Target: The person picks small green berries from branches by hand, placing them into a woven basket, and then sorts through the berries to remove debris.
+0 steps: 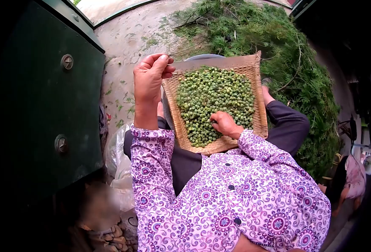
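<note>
A woven wicker tray (261, 103) rests on my lap, spread with small green cones (217, 94) that look like cypress cones. My left hand (149, 77) is raised over the tray's far left corner, thumb and forefinger pinched. A thin twig (187, 49) stretches from those fingertips toward the branches, overlapping the ground in this view; I cannot tell whether the pinch holds it. Down among the cones, right of the tray's middle, my right hand (226, 124) has its fingers curled inward, the tips partly hidden.
Cut evergreen branches (294, 71) lie heaped beyond and to the right of the tray. Part of a round basin rim (204, 56) shows behind it. A dark green door (47, 109) stands at left, with a clear plastic bag (120, 168) near my knee. Green sprigs litter the concrete floor (124, 46).
</note>
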A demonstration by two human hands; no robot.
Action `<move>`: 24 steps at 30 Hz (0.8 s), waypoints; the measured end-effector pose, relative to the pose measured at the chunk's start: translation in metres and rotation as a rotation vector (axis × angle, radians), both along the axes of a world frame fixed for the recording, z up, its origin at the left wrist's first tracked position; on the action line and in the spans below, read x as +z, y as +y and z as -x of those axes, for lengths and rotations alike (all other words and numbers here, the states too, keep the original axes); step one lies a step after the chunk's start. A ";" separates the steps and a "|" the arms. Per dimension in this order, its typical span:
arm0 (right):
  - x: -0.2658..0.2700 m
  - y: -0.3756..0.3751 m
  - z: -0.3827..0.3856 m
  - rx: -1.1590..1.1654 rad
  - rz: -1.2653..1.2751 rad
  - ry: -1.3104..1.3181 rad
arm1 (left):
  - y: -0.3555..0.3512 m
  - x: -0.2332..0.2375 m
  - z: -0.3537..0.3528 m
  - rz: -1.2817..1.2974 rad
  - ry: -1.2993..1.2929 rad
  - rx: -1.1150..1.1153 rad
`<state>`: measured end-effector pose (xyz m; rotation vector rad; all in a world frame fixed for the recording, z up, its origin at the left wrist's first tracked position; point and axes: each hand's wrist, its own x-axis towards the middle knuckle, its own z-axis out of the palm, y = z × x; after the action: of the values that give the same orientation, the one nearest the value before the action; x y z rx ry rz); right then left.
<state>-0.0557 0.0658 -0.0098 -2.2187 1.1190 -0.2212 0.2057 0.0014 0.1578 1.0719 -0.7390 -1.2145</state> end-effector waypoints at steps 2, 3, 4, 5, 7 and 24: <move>-0.003 0.004 -0.001 -0.062 0.033 0.054 | -0.001 0.001 0.002 -0.013 -0.009 -0.011; -0.004 0.004 -0.002 -0.061 0.030 0.054 | -0.001 0.001 0.003 -0.017 -0.020 -0.028; -0.004 0.004 -0.003 -0.063 0.038 0.053 | -0.002 0.001 0.005 -0.011 -0.025 -0.042; -0.004 0.003 -0.005 -0.066 0.048 0.050 | -0.003 0.000 0.006 -0.010 -0.026 -0.043; -0.009 0.003 -0.007 -0.076 0.071 0.025 | -0.005 -0.002 0.008 -0.004 -0.041 -0.054; 0.018 -0.009 0.022 -0.483 -1.097 -0.602 | -0.002 -0.004 0.022 -0.079 -0.142 -0.186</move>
<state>-0.0779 0.0571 0.0080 -0.8229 1.0296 -0.3379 0.1832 -0.0003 0.1539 1.1836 -0.9226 -1.3449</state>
